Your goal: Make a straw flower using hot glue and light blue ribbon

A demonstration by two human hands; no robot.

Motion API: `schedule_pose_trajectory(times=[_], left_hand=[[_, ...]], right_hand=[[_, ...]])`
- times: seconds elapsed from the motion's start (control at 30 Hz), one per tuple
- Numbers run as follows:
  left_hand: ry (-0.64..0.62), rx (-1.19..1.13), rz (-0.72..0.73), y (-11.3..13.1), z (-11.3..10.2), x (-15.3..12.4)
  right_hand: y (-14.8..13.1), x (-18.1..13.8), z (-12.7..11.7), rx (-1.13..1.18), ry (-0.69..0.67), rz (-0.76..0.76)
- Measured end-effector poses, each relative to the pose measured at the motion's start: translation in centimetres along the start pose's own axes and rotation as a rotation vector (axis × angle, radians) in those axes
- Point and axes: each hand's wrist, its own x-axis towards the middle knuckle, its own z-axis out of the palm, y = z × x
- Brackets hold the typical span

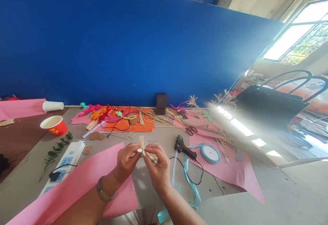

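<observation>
Along the near side of the worktop (164, 134), a pink sheet (84, 180) lies under the left forearm; loose blue ribbon (196, 196) trails beside the right forearm. Above the middle, the left hand (126, 160) and right hand (159, 165) meet at a pale flower (142, 143), held upright, the fingers of both pinched on its lower part. Judged part-finished: petals stand gathered; no stem or ribbon is seen fixed to it. The fingers cover the base, so the joining cannot be confirmed. The glue gun (185, 148) and ribbon roll (210, 154) lie unheld. Beyond them: scissors (191, 130), an orange sheet (145, 126) under craft pieces, and a blue board (128, 47).
</observation>
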Motion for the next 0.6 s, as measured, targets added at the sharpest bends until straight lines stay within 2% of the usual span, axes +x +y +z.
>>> schedule_pose_trajectory(times=[0.17, 0.37, 0.6], left_hand=[[-0.008, 0.014, -0.013, 0.0, 0.0, 0.0], [-0.007, 0.07, 0.096, -0.2, 0.2, -0.1], [-0.028, 0.067, 0.123, 0.0, 0.1, 0.1]], right_hand=[[0.1, 0.1, -0.6, 0.033, -0.036, 0.015], [-0.6, 0.8, -1.9, 0.064, -0.081, 0.052], [-1.6, 1.7, -1.9, 0.042, -0.15, 0.124]])
